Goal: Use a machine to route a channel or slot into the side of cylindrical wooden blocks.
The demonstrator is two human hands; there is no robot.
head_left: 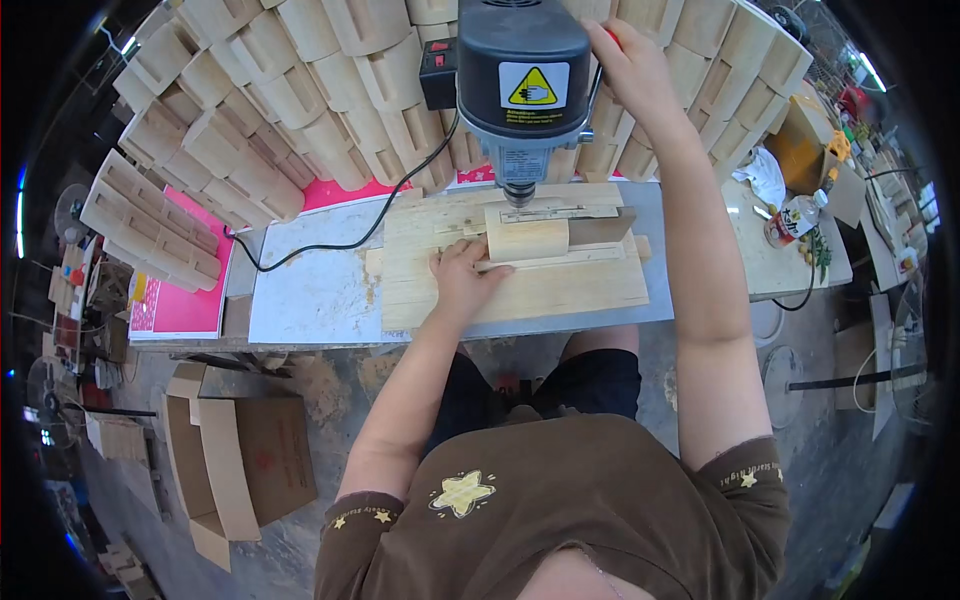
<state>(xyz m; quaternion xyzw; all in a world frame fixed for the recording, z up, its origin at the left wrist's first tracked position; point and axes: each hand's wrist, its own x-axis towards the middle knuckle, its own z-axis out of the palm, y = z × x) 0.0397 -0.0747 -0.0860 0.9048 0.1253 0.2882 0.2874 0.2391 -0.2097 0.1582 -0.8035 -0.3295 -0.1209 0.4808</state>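
A pale wooden block with a curved face lies in a wooden jig on a flat board. My left hand grips the block's left end, the thumb lying along its front edge. Directly above stands a drill press with a dark blue head, its chuck close over the block's back part. The bit's tip is too small to make out. With my right arm raised, my right hand is wrapped round the press's feed lever, whose red knob shows between the fingers.
Stacked wooden blocks wall off the back of the table. A black cable loops over the white tabletop at left. On the right stand a bottle and a cardboard box. An open carton sits on the floor.
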